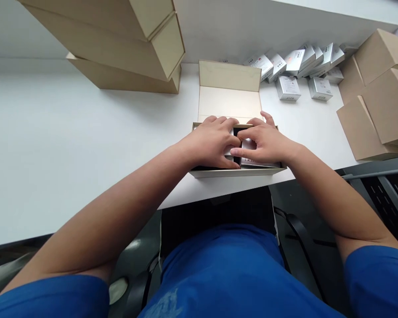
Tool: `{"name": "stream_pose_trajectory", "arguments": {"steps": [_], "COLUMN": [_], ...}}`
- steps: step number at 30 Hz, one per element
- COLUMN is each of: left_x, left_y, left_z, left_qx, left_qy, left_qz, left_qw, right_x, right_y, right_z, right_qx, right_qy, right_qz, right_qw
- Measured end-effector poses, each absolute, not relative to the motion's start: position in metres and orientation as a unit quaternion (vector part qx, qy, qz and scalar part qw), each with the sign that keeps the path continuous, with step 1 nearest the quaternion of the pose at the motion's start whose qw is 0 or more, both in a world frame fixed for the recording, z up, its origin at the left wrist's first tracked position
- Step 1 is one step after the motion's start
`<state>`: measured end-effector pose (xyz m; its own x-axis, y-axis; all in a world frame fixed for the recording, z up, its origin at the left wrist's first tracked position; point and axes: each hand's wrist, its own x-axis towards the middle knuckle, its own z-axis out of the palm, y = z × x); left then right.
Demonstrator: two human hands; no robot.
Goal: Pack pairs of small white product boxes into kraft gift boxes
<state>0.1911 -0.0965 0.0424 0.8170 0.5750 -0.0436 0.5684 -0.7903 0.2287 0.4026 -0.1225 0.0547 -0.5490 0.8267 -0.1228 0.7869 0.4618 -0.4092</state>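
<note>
A cream-lined cardboard box (235, 173) lies open near the table's front edge, its lid (230, 100) folded back away from me. Inside it, my left hand (215, 140) is curled over a small silver box (228, 150) in the left part, mostly covered by my fingers. My right hand (265, 142) arches over a second silver box (258, 163) with dark print on the right, fingers bent at the far side and thumb reaching left. Between the two silver boxes a strip of black lining (237, 161) shows. My hands nearly touch.
Tan cardboard boxes (119, 39) are stacked at the back left. Several small silver boxes (293, 62) lie in a loose heap at the back right against the wall. More tan boxes (381, 101) stand at the right edge. The white table (69, 141) ends close to my body.
</note>
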Motion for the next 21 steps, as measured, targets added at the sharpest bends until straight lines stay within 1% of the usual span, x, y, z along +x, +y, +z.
{"name": "stream_pose_trajectory", "arguments": {"steps": [5,9,11,13,16,18,21], "left_x": [0.193,0.194,0.193,0.193,0.191,0.190,0.190], "left_y": [-0.096,-0.096,-0.097,-0.097,-0.096,-0.096,-0.095], "left_z": [0.043,0.044,0.046,0.047,0.048,0.048,0.048], "left_qx": [0.947,0.947,0.946,0.944,0.945,0.947,0.946], "left_qy": [0.301,0.302,0.305,0.306,0.297,0.286,0.281], "left_qz": [0.003,-0.002,-0.007,-0.009,-0.005,-0.001,0.002], "left_qw": [0.109,0.109,0.114,0.121,0.136,0.147,0.161], "right_x": [0.399,0.401,0.408,0.422,0.452,0.471,0.487], "right_y": [-0.122,-0.123,-0.122,-0.114,-0.084,-0.052,0.001], "right_z": [0.053,0.055,0.059,0.063,0.055,0.034,-0.010], "right_qx": [-0.468,-0.466,-0.453,-0.453,-0.511,-0.570,-0.650], "right_qy": [-0.858,-0.856,-0.855,-0.848,-0.814,-0.773,-0.702], "right_qz": [0.211,0.223,0.240,0.237,0.151,0.108,0.134], "right_qw": [0.027,0.038,0.075,0.141,0.233,0.257,0.258]}}
